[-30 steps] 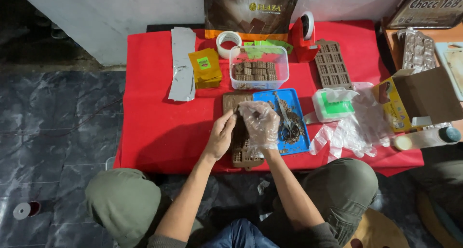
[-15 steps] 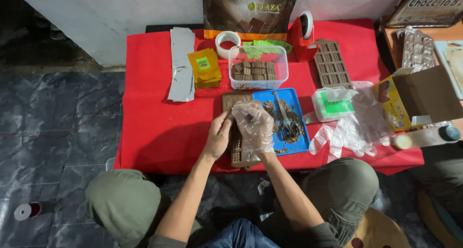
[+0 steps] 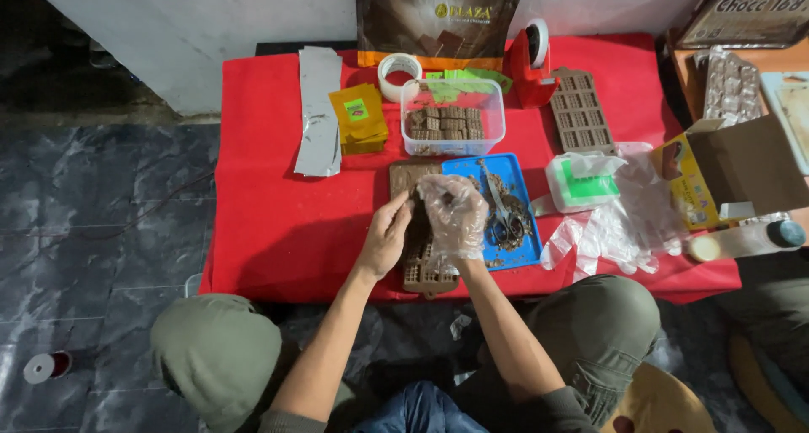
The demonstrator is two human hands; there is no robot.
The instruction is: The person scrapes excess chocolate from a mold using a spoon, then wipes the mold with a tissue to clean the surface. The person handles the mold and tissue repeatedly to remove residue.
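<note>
A brown chocolate mould point(image 3: 424, 273) lies at the near edge of the red table point(image 3: 278, 222). My left hand point(image 3: 385, 235) is bare and rests on the mould's left side, fingers curled at its upper part. My right hand point(image 3: 455, 216) wears a clear plastic glove and presses on the mould from the right, fingers bent down. Both hands cover most of the mould; only its near end and its far end point(image 3: 404, 177) show. What the fingers pinch is hidden.
A blue tray point(image 3: 522, 252) with scissors point(image 3: 500, 216) and chocolate crumbs lies right of the mould. Behind are a clear tub of chocolate pieces point(image 3: 452, 118), yellow packets point(image 3: 357, 117), foil strips point(image 3: 318, 113), tape roll point(image 3: 399, 75), red tape dispenser point(image 3: 529, 62), another mould point(image 3: 581, 111). Plastic gloves point(image 3: 619, 222) and a cardboard box point(image 3: 742, 168) sit right.
Both hands have stayed on the mould, shifting slightly; the gloved right hand's fingers have curled further down. Otherwise nothing has moved.
</note>
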